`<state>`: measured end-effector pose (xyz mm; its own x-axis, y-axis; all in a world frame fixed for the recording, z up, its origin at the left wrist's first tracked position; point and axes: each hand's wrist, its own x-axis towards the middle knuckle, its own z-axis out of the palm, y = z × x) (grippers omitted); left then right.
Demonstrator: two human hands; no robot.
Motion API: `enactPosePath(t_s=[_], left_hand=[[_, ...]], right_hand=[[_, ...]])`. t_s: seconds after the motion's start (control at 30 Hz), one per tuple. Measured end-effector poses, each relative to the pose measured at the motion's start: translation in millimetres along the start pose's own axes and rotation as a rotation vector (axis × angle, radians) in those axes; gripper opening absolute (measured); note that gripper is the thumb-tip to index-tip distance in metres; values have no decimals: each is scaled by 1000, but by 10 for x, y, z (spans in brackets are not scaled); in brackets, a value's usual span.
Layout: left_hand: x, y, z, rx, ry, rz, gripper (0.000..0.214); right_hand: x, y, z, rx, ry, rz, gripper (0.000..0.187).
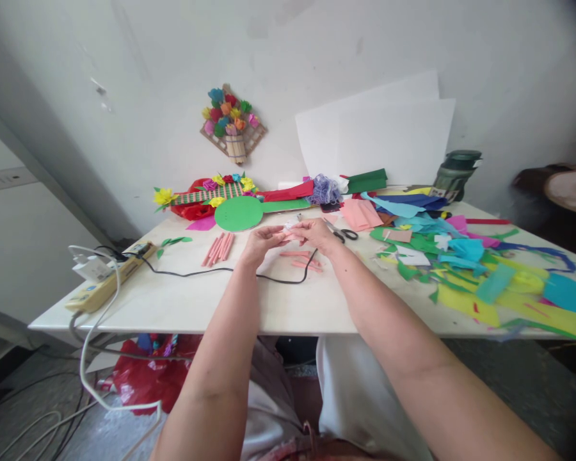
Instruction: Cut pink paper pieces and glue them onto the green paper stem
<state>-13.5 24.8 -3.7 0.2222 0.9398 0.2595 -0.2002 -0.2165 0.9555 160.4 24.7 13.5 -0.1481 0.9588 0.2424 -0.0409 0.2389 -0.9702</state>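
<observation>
Over the middle of the white table (206, 307), my left hand (263, 243) and my right hand (317, 233) meet at the fingertips. Both pinch a small piece of pink paper (292, 237) with a whitish bit at its top; the fingers partly hide it. To the left of my left hand lie several rolled pink paper sticks (218, 250). Pink paper strips (303, 261) rest on the table just below the hands. A pair of dark-handled scissors (344, 234) lies right beside my right wrist. A black cable (187, 274) runs across the table beneath my forearms.
Behind the hands are a green paper disc (239, 214), a flower-trimmed stick panel (216, 192) and purple yarn (326, 189). Coloured paper scraps (465, 301) cover the right side, with pink sheets (361, 214) and a bottle (456, 176) behind. A power strip (110, 278) sits left.
</observation>
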Motion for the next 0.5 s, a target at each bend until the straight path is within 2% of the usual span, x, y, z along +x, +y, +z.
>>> enactPosePath(t_s=[0.13,0.33,0.5], left_hand=[[-15,25,-11,37,-52,-39,46],[-42,62,-14,161,-212,-95,48],[-42,60,-18,227,-246,-105,40]], right_hand=[[15,29,-16,-36,-9,-18,20],[75,121,-64,-138,-68,-88,20],[93,142,-97,-227,-140,-144,18]])
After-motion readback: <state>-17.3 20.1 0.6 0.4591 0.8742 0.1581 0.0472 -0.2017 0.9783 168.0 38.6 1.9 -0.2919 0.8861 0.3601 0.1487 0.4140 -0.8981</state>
